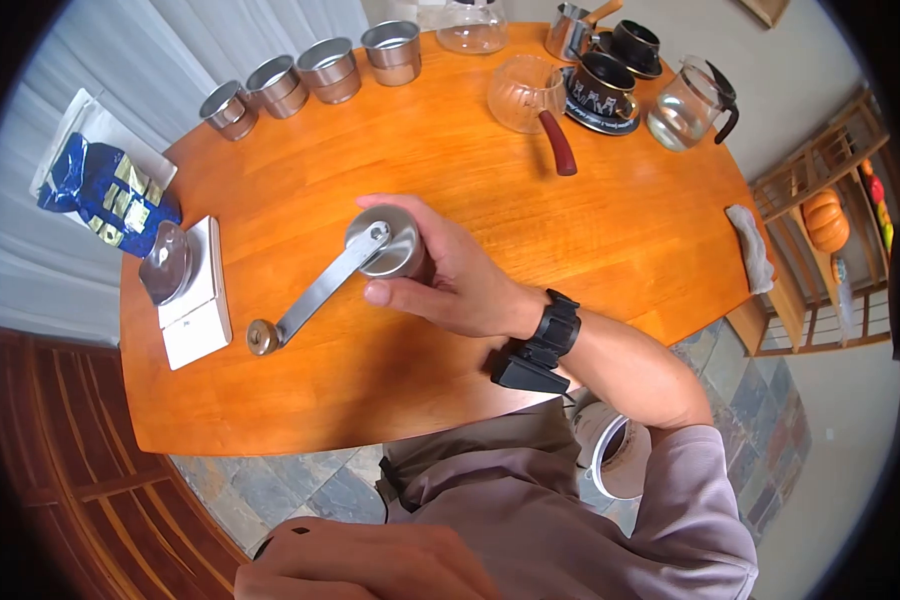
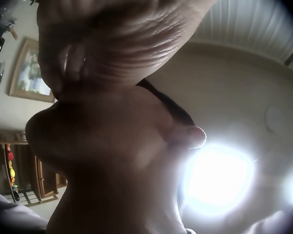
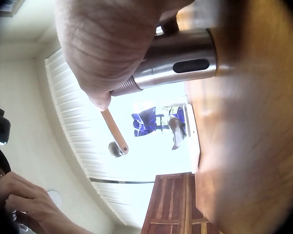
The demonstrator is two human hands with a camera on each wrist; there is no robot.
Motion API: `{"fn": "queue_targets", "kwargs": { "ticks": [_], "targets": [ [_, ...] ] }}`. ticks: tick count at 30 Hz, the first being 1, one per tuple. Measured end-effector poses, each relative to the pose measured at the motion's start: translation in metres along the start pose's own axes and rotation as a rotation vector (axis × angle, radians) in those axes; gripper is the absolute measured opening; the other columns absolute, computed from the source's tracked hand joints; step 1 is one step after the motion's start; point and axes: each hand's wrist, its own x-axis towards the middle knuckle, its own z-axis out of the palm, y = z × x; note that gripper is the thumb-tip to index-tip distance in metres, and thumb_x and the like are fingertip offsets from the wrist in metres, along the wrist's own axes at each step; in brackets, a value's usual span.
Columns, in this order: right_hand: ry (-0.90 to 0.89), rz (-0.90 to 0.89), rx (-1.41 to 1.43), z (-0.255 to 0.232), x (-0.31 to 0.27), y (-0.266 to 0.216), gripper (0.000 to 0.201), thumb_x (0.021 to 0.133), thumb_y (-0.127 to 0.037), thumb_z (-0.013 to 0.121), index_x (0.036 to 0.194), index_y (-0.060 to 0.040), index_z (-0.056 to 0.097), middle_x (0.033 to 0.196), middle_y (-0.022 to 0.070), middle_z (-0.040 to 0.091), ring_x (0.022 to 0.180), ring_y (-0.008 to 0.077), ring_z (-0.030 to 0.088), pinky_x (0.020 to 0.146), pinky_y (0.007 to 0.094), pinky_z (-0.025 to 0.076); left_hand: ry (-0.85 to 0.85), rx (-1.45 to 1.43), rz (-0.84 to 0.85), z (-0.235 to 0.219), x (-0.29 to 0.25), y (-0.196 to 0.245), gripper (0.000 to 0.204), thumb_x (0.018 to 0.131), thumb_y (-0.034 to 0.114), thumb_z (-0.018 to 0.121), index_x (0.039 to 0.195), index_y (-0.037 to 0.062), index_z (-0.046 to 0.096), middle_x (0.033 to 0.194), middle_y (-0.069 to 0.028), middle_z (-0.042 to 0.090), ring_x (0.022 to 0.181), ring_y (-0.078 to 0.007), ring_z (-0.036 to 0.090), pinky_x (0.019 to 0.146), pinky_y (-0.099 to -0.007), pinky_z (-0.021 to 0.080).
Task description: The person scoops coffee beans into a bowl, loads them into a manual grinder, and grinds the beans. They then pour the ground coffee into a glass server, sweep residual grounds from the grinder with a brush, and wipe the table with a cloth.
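Left hand [image 3: 31,201] lies closest, its grip impossible to tell, while the right hand [image 1: 460,275] clasps the grinder [image 1: 402,256] upright, inside the table's [image 1: 300,395] near edge, crank [image 1: 326,288] angled out toward the white scale [image 1: 197,335].

There are four metal cups [image 1: 328,72], three glass pots [image 1: 523,97], two black mugs [image 1: 600,92], one grinder [image 1: 394,250].

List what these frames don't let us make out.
- Left hand: fingers cut off by the top edge, left wrist view; small and blurred, right wrist view.
- Grinder: inside hidden by its lid, head view; upper body partly behind the right hand, right wrist view.
- Blue bag: label print too small, head view.
- Glass vessel: top cut off by the top edge, head view.
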Motion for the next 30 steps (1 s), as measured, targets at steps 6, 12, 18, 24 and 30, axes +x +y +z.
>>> {"fn": "queue_targets", "kwargs": {
  "ticks": [6, 12, 18, 24, 30],
  "targets": [
    [-0.007, 0.098, 0.079, 0.000, -0.003, -0.006, 0.068, 0.095, -0.009, 0.075, 0.152, -0.0083, 0.038, 0.113, -0.0028, 0.055, 0.093, 0.0047, 0.051, 0.077, 0.0201, 0.047, 0.120, -0.217, 0.034, 0.008, -0.002, -0.005, 0.023, 0.087, -0.006, 0.074, 0.076, 0.0023, 0.056, 0.071, -0.0118, 0.061, 0.058, -0.0203, 0.058, 0.050, -0.0305, 0.050],
    [-0.013, -0.037, -0.079, -0.002, -0.002, 0.002, 0.070, 0.095, -0.008, 0.074, 0.154, -0.0087, 0.036, 0.115, -0.0014, 0.055, 0.095, 0.0048, 0.051, 0.074, 0.0203, 0.048, 0.300, -0.227, 0.162, 0.028, 0.002, -0.010, 0.047, 0.081, -0.016, 0.070, 0.061, 0.0098, 0.037, 0.053, -0.0034, 0.038, 0.045, -0.0196, 0.039, 0.043, -0.0320, 0.045],
    [-0.018, 0.048, 0.045, -0.001, -0.003, 0.002, 0.070, 0.096, -0.008, 0.074, 0.154, -0.0082, 0.035, 0.117, -0.0006, 0.056, 0.099, 0.0064, 0.053, 0.080, 0.0221, 0.049, 0.022, -0.329, 0.187, 0.007, -0.008, -0.017, 0.055, 0.077, -0.022, 0.062, 0.053, 0.0119, 0.027, 0.051, -0.0031, 0.031, 0.043, -0.0193, 0.035, 0.045, -0.0314, 0.043],
    [0.036, 0.088, 0.060, 0.001, -0.003, 0.000, 0.068, 0.092, -0.029, 0.080, 0.144, -0.0031, 0.044, 0.118, 0.0119, 0.062, 0.106, 0.0216, 0.062, 0.090, 0.0339, 0.052, -0.061, -0.391, 0.217, 0.002, -0.006, -0.019, 0.054, 0.075, -0.021, 0.062, 0.054, 0.0123, 0.026, 0.050, -0.0027, 0.030, 0.042, -0.0180, 0.032, 0.046, -0.0311, 0.044],
    [0.039, 0.073, 0.051, 0.001, -0.003, 0.001, 0.069, 0.092, -0.030, 0.079, 0.144, -0.0027, 0.043, 0.119, 0.0128, 0.062, 0.107, 0.0230, 0.062, 0.092, 0.0347, 0.052, 0.176, -0.405, 0.134, 0.011, -0.020, -0.009, 0.054, 0.078, -0.017, 0.069, 0.056, 0.0130, 0.031, 0.049, -0.0031, 0.036, 0.042, -0.0182, 0.041, 0.046, -0.0315, 0.047]
  ]
}}
